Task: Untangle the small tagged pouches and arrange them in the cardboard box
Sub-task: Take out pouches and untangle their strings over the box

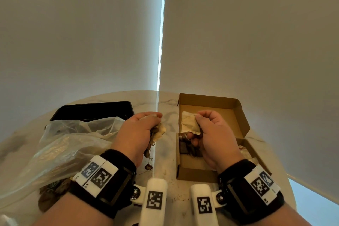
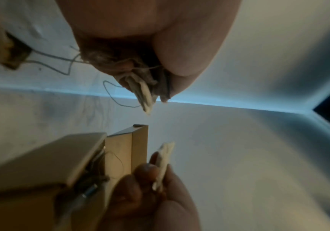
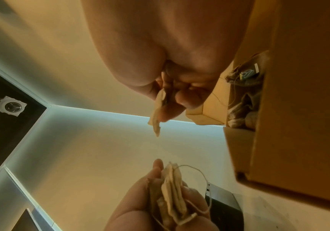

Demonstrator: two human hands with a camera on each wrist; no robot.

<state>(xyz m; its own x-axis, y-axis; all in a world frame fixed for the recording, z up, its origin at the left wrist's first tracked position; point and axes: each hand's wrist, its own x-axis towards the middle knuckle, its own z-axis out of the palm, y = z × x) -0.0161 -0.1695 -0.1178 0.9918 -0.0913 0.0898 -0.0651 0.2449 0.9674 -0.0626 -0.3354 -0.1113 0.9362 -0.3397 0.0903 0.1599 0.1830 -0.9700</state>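
My left hand (image 1: 145, 124) grips a tangled bunch of pale pouches (image 1: 158, 134) with strings just left of the cardboard box (image 1: 185, 174). Brown tags (image 1: 149, 166) dangle from the bunch down to the table. My right hand (image 1: 203, 123) pinches a single flat pouch (image 1: 189, 122) over the open box. Several pouches (image 1: 189, 149) with dark tags lie inside the box. In the left wrist view the bunch (image 2: 142, 92) sticks out of my curled fingers. In the right wrist view the single pouch (image 3: 156, 115) hangs edge-on between thumb and fingers, with more pouches (image 3: 243, 96) in the box behind.
A crumpled clear plastic bag (image 1: 64, 143) lies on the left of the round marble table (image 1: 165, 104), with a black tray (image 1: 91, 110) behind it. The box lid (image 1: 216, 102) stands open at the back. Pale blinds hang close behind the table.
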